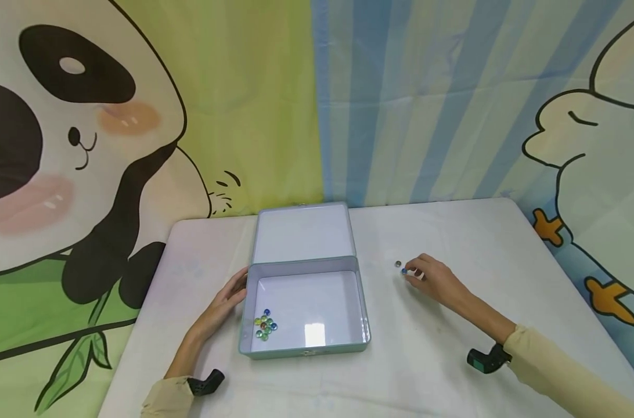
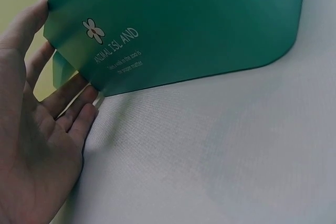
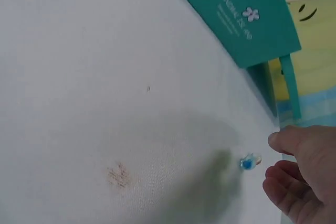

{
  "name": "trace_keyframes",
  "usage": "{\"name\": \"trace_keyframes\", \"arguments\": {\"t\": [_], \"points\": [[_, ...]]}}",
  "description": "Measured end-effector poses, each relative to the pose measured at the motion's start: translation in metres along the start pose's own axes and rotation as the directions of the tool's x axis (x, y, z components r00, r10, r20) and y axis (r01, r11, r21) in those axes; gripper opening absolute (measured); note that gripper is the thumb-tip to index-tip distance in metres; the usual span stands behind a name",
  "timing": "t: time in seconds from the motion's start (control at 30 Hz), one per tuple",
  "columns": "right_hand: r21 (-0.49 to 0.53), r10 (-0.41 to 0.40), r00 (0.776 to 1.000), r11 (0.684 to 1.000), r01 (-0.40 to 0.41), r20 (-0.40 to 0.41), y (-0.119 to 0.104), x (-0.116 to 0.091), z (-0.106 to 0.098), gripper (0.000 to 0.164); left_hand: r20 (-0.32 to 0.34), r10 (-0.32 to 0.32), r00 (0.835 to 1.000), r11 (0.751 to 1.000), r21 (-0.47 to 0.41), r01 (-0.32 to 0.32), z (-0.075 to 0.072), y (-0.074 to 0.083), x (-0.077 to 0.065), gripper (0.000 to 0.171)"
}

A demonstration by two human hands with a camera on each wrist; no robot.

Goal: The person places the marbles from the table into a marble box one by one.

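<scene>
A green-sided metal box [image 1: 306, 352] stands on the table with its lid [image 1: 303, 235] folded back. Inside, several glass marbles [image 1: 265, 325] are clustered at the left. My left hand [image 1: 220, 310] touches the box's left side; in the left wrist view its loosely extended fingers [image 2: 79, 95] lie against the box's corner. To the right of the box, a blue marble [image 1: 404, 271] and a darker marble [image 1: 397, 263] are on the cloth. My right hand [image 1: 436, 280] is right beside the blue marble, thumb and fingers apart. In the right wrist view the marbles [image 3: 249, 161] show just past the fingertips.
A white cloth [image 1: 427, 360] covers the table. Printed curtains [image 1: 275, 116] with a panda stand behind it and at the sides. Each forearm carries a black wrist camera [image 1: 488, 358]. A reddish-brown mark [image 3: 119, 176] shows on the cloth.
</scene>
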State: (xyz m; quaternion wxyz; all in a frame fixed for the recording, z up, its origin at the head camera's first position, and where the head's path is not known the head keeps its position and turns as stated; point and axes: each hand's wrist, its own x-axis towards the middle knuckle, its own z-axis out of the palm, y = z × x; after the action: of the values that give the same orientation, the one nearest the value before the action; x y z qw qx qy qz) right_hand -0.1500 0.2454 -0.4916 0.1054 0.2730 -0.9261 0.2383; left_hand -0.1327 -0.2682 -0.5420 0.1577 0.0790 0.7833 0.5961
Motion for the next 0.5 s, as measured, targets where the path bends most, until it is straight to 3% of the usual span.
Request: {"name": "trace_keyframes", "arguments": {"t": [0.07,0.27,0.5], "points": [[0.007,0.021,1.0,1.0,-0.021,0.009,0.009,0.003,0.005,0.02,0.003,-0.005,1.0,1.0,0.001,0.005,0.0,0.0,0.0,0.059],[-0.014,0.112,0.983,0.994,-0.111,0.144,0.02,0.007,0.014,0.017,0.003,-0.008,1.0,1.0,0.003,0.008,0.001,0.0,0.002,0.059],[-0.054,0.094,0.984,0.995,-0.087,0.148,0.023,0.01,0.02,0.016,0.007,0.001,1.0,1.0,-0.006,-0.001,0.001,-0.002,0.002,0.059]]}}
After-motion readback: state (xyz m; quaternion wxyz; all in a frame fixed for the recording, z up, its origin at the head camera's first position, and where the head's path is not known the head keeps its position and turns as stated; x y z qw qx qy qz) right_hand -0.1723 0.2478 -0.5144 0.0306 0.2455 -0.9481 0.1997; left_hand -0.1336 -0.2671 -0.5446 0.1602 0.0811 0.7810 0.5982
